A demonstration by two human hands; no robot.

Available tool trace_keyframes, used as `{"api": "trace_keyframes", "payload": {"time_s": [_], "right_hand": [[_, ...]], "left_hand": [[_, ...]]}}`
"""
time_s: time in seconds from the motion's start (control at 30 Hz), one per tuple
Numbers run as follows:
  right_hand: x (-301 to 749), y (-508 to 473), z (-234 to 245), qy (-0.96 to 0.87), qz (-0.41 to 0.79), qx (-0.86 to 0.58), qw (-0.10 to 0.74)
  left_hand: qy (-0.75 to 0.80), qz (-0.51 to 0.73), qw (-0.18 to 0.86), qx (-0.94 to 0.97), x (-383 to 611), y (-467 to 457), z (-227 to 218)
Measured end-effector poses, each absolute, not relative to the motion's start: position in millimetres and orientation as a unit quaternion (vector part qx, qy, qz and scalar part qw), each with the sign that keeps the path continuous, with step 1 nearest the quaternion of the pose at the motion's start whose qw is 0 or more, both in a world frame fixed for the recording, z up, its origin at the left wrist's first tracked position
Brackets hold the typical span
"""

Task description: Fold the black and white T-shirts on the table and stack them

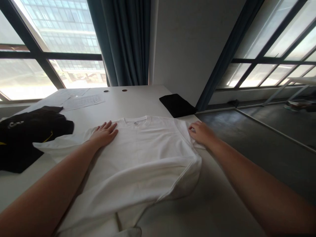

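Note:
A white T-shirt point(140, 144) lies spread on the table, its round neckline facing away from me. The lower part is rumpled and folds over toward the near edge. My left hand point(105, 133) rests flat on the shoulder to the left of the collar, fingers stretched out. At the opposite sleeve, my right hand point(201, 131) has its fingers curled in, thumb and forefinger closed on the cloth.
Dark clothing with yellow marks point(32, 131) is heaped at the left of the white table point(138, 98). A folded black cloth point(177, 104) lies at the far right corner. Printed paper point(82, 101) lies at the back left. Grey floor point(247, 138) begins beyond the right edge.

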State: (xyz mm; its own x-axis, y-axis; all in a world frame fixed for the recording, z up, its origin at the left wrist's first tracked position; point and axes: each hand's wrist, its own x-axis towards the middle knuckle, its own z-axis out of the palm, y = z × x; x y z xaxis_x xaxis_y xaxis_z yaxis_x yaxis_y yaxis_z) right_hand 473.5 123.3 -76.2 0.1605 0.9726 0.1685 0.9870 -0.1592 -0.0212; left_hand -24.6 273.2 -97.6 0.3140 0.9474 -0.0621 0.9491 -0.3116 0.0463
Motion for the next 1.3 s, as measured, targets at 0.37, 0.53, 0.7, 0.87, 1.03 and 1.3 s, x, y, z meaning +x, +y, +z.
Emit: {"api": "trace_keyframes", "payload": {"time_s": [0.37, 0.53, 0.7, 0.87, 1.03, 1.3], "right_hand": [[506, 86, -58, -0.709, 0.050, -0.702, 0.044], [527, 81, -51, -0.717, 0.136, -0.682, 0.035], [538, 69, -39, -0.705, 0.090, -0.694, 0.114], [495, 74, -40, -0.767, 0.164, -0.616, 0.073], [518, 72, -33, -0.745, 0.119, -0.655, 0.044], [564, 53, -32, -0.688, 0.187, -0.700, -0.024]], "left_hand": [[0.575, 0.002, 0.046, 0.817, -28, 277, -102], [0.578, -0.001, 0.046, 0.814, -28, 277, -101], [0.578, 0.005, 0.038, 0.815, -29, 277, -101], [0.581, -0.001, 0.034, 0.813, -30, 278, -103], [0.568, -0.010, 0.026, 0.822, -33, 282, -102], [0.574, -0.022, 0.024, 0.818, -28, 284, -100]]}}
